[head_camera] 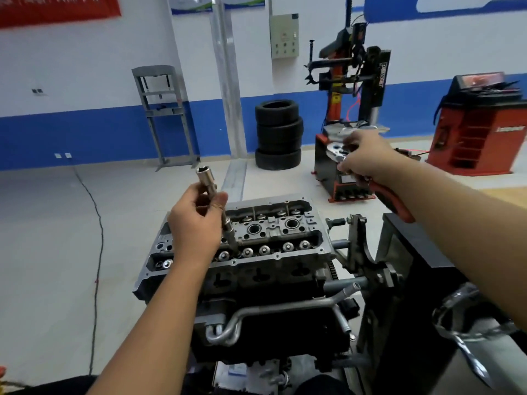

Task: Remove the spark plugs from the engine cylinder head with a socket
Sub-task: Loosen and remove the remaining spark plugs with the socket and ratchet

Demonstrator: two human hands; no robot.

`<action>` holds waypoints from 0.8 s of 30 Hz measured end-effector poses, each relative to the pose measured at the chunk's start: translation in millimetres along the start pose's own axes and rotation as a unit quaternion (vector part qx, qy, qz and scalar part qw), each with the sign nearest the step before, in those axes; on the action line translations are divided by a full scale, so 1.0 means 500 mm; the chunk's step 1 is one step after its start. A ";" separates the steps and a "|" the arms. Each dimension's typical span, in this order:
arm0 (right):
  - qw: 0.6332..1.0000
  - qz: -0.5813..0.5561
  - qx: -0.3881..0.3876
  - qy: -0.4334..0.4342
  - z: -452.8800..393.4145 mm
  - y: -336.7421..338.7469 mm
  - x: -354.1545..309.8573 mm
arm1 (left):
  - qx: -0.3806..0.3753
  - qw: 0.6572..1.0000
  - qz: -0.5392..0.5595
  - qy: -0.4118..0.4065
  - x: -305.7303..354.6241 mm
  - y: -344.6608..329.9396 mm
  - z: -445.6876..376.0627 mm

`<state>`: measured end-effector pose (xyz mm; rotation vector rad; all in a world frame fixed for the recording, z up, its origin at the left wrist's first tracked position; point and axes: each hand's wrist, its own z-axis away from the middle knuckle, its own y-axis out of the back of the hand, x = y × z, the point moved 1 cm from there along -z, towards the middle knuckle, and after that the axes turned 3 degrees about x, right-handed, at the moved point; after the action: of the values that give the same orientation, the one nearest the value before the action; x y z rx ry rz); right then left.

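Observation:
The grey engine cylinder head (273,249) sits on a stand in the middle, its valve springs and two round spark plug wells (291,223) showing. Above its left part, my left hand (196,226) grips a long silver socket with an extension bar (216,203), tilted, socket mouth up and to the left, lower end near the head's surface. My right hand (362,158) is raised over the right side and holds a ratchet wrench with a red and black handle (392,202); its metal head is at my fingers.
The engine stand's clamp and arm (362,252) stick out to the right, with metal pipes (271,312) below the head. A stack of tyres (279,138), a tyre changer (348,124), a red wheel balancer (482,124) and a grey press frame (162,115) stand on the floor behind.

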<state>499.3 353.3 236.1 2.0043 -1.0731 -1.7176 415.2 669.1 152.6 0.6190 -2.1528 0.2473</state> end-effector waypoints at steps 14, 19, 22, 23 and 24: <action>0.974 0.177 0.078 -0.118 -0.023 0.011 0.425 | -0.135 0.989 0.003 0.056 0.001 -0.023 -0.014; 0.986 0.142 0.053 -0.071 -0.034 0.025 0.465 | -0.131 0.989 0.020 0.060 0.004 -0.022 -0.006; 0.984 0.161 0.025 -0.073 -0.037 0.030 0.462 | -0.135 0.988 0.032 0.066 0.005 -0.017 -0.005; 0.983 0.169 0.015 -0.071 -0.038 0.031 0.460 | -0.135 0.988 0.034 0.067 0.005 -0.016 -0.004; 0.981 0.180 0.005 -0.066 -0.039 0.031 0.458 | -0.134 0.988 0.036 0.067 0.005 -0.014 -0.003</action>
<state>514.6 179.6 85.8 1.5950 -1.3917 -1.6664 418.7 662.8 155.5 0.3592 -2.0344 0.0353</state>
